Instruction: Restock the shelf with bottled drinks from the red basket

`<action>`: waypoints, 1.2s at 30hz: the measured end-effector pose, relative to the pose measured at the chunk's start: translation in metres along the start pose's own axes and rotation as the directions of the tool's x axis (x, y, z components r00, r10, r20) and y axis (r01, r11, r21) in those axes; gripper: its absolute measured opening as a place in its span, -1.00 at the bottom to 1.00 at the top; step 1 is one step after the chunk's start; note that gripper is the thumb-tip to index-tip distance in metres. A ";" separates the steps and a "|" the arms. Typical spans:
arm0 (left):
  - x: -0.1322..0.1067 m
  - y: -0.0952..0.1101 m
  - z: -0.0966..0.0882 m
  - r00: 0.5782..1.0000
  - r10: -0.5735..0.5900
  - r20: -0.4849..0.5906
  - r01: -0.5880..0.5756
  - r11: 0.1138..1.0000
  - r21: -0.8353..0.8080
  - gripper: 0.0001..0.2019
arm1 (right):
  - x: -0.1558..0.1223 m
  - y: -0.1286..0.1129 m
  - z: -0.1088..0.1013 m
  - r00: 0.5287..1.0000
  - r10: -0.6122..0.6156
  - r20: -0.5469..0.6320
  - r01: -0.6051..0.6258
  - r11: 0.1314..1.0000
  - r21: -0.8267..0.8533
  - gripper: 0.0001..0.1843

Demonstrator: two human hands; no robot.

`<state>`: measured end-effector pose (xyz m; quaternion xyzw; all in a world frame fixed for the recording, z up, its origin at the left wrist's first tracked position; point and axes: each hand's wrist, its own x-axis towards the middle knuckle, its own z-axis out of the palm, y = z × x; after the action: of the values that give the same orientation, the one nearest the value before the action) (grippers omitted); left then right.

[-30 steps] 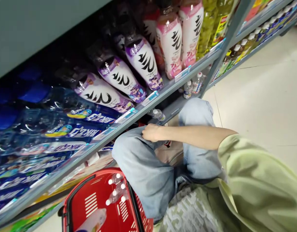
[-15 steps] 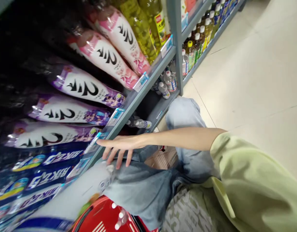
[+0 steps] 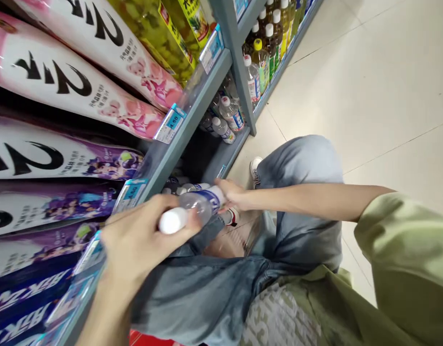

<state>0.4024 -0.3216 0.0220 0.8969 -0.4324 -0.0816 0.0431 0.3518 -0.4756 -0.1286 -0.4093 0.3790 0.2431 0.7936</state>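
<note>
A clear plastic bottle (image 3: 201, 206) with a white cap and a blue-and-white label lies tilted between my two hands, in front of the lower shelf. My left hand (image 3: 142, 235) is closed around its neck, just below the cap. My right hand (image 3: 233, 194) grips the bottle's base end, and part of its fingers is hidden behind the bottle. Directly behind it, more small bottles (image 3: 194, 187) lie on the dark bottom shelf.
Pink-labelled bottles (image 3: 77, 79) and purple-labelled bottles (image 3: 84, 163) fill the upper shelf on the left. A grey shelf edge with price tags (image 3: 170, 124) runs diagonally past my left arm. Upright bottles (image 3: 226, 115) stand farther along the bottom shelf. A red basket (image 3: 149, 339) shows below my leg.
My left hand has come into view and holds the bottle's neck. My right hand, empty and spread before, has moved right and now grips the bottle's base. The view has shifted.
</note>
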 end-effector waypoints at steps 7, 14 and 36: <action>0.056 0.028 0.076 0.958 0.214 0.191 -0.164 0.955 -0.248 -0.69 | 0.007 0.044 -0.071 0.976 0.219 0.010 -0.212 0.956 -0.200 -0.52; 0.054 0.036 0.108 0.915 0.214 0.341 -0.153 0.968 -0.197 -0.63 | 0.007 0.068 -0.095 0.891 0.452 0.041 -0.405 0.833 -0.378 -0.16; 0.066 0.028 0.123 0.975 -0.008 0.223 0.059 0.972 -0.226 -0.59 | 0.020 0.071 -0.117 0.915 0.403 -0.014 -0.383 0.857 -0.345 -0.28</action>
<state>0.3991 -0.3916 -0.1022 0.8784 -0.4068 -0.2311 0.0979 0.2670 -0.5328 -0.2214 -0.4469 0.3831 0.4736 0.6551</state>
